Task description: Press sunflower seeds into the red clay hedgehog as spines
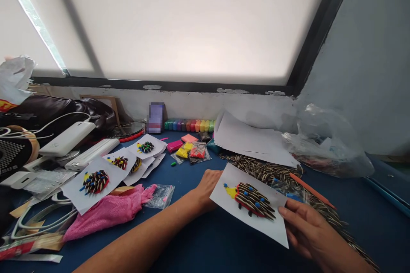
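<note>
A white paper card (256, 232) is tilted up in front of me, its right edge pinched between the thumb and fingers of my right hand (304, 217). On it is a hedgehog picture (254, 200) with sunflower-seed spines, a red body, a yellow head, blue dots and dark feet. My left hand (208, 185) reaches past the card's left edge; its fingers are hidden behind the paper, so their grip does not show. Just beyond the card lies a heap of striped sunflower seeds (256, 166), trailing down to the right under my right forearm.
Similar hedgehog cards (94, 185) lie at left, near a pink cloth (109, 211), cables and white power banks (67, 138). Clay packets (188, 151), a green clay bit (173, 164) and a phone (155, 117) are farther back. Paper sheets (246, 136), a plastic bag (329, 145) and an orange stick (312, 190) lie right.
</note>
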The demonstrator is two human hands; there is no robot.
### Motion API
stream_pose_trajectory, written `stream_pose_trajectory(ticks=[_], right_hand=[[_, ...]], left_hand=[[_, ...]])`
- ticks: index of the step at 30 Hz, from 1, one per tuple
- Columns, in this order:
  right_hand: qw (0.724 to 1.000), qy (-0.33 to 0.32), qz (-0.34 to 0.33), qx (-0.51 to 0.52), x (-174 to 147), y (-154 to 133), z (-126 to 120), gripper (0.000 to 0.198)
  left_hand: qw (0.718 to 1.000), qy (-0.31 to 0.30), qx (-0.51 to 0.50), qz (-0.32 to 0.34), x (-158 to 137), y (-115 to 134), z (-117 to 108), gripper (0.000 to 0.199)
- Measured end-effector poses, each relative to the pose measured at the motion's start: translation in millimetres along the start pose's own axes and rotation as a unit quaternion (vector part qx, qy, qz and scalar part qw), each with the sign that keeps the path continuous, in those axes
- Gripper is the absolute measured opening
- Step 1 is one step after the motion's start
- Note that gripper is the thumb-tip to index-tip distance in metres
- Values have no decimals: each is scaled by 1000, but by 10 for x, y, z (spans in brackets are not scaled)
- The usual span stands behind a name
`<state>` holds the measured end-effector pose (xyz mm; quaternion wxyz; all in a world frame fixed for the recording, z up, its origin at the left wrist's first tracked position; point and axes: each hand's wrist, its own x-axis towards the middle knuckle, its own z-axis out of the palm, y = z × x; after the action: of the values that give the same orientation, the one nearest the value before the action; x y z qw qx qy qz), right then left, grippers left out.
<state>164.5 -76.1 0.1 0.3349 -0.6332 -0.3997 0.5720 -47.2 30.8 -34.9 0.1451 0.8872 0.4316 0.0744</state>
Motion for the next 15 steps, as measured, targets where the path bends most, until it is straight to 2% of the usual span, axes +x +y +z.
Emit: stream_pose_trajectory(ticks=[6, 10, 15], right_hand=[[1000, -22, -11, 17, 22, 18, 28, 40], [1000, 0, -10, 7, -2, 2, 41, 49], [1000, -7, -17, 5, -19, 11, 60, 57]], left_hand=[[999, 20, 15, 20, -21, -3, -14, 22], [998, 35, 23, 40, -23, -14, 19, 25], [996, 50, 39, 62, -13, -44, 62, 22]])
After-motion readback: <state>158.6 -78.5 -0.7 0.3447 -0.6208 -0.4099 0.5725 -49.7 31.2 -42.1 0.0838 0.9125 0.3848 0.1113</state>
